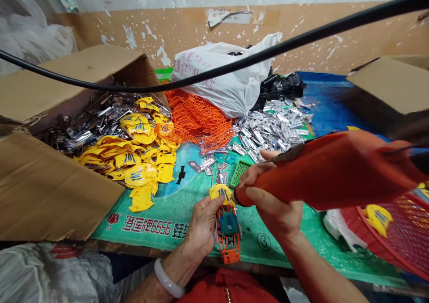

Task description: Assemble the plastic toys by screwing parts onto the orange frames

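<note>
Two hands head this entry, seen from the one head view. We list the left hand [201, 226], a pale bangle [166, 278] on its wrist, clamped on an orange plastic lattice frame [228, 245]. The frame sits over the front of the bench [140, 247], carrying a green insert [229, 224] and, at its upper end, a yellow plastic piece [220, 193]. We list the right hand [271, 195] closed around a red-sheathed handheld tool [321, 173], its dark nose just beside the yellow plastic piece. The hands are close together, each clamped on its own item.

Beneath them we record a green printed woven sack [174, 231] with red characters, spread over the bench. On it lie a small green grid piece [239, 173] and a heap of silver metallic parts [271, 128]. Farther back we count a mound of orange lattice frames [197, 117], a white plastic bag [224, 75] and dark parts [284, 86] on a blue tarp [330, 97]. To the left stands an open cardboard box [67, 97] holding silver strips [83, 124] and yellow plastic pieces [127, 155]. To the right we note a red mesh basket [402, 236] with one yellow piece [378, 218]. A black cable [214, 77] crosses above everything.
</note>
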Demonstrator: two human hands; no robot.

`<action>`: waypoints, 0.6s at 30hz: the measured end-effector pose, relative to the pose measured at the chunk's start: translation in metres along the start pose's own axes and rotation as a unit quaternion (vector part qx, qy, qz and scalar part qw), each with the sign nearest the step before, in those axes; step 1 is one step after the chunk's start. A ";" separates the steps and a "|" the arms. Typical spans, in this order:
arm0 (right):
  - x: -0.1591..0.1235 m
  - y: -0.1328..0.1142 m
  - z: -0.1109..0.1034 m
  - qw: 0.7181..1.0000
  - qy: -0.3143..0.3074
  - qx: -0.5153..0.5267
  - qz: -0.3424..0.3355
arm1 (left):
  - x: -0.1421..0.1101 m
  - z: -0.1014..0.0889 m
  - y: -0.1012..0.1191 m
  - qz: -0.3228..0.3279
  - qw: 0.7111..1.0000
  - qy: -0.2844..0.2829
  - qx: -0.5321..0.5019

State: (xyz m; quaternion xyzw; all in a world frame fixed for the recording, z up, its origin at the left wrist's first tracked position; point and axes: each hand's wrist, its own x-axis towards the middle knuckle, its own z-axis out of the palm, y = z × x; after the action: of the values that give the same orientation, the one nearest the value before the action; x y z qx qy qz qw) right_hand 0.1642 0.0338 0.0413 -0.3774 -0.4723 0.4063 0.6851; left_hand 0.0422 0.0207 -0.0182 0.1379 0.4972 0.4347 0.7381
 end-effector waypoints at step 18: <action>0.061 -0.008 -0.029 0.984 0.147 -0.059 -0.086 | -0.005 -0.003 0.009 -0.028 0.997 -0.054 0.039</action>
State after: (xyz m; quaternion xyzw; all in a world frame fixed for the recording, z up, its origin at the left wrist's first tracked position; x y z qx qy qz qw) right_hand 0.2066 0.0823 0.0612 -0.4306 -0.4200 0.2577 0.7561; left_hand 0.0347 0.0214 -0.0106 0.1757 0.4769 0.3864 0.7696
